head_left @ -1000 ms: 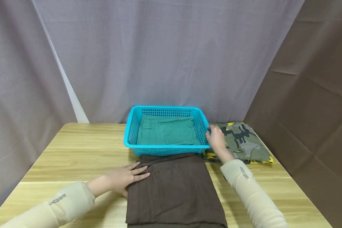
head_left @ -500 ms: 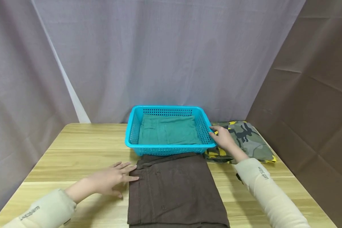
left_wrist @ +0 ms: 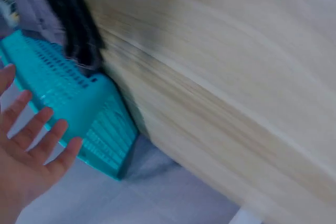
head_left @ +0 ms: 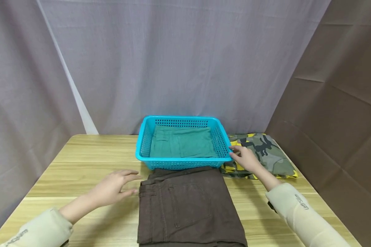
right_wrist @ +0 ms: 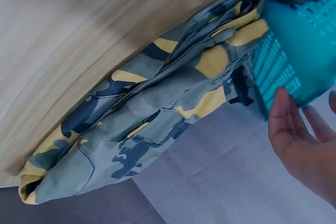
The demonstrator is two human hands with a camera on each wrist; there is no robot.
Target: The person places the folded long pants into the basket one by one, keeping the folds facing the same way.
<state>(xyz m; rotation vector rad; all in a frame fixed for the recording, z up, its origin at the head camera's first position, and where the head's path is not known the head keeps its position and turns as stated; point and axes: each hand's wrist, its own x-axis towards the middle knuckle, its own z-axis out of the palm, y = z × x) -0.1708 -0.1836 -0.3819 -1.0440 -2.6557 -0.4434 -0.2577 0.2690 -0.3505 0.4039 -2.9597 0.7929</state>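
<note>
Folded dark brown trousers (head_left: pixel 190 209) lie on the table in front of a turquoise plastic basket (head_left: pixel 182 159). Inside the basket rests a folded green garment (head_left: pixel 183 142). My left hand (head_left: pixel 111 188) hovers just left of the trousers, its fingers loosely extended and holding nothing; the left wrist view shows the fingers (left_wrist: pixel 39 140) spread. At the basket's right front corner is my right hand (head_left: pixel 246 159), fingertips right at the rim and fingers relaxed. Beneath and beyond that hand lies a folded camouflage garment (head_left: pixel 272 156) in grey, black and yellow.
A pale wooden table (head_left: pixel 89 154) carries everything. Behind it hangs a grey curtain (head_left: pixel 179 61), and a brown cloth (head_left: pixel 343 113) hangs along the right side. The basket stands near the table's back edge.
My left hand has drawn off the brown trousers to the left. My right hand has slid along the basket's right rim toward its front corner, its fingers loosening. Basket and garments stay put.
</note>
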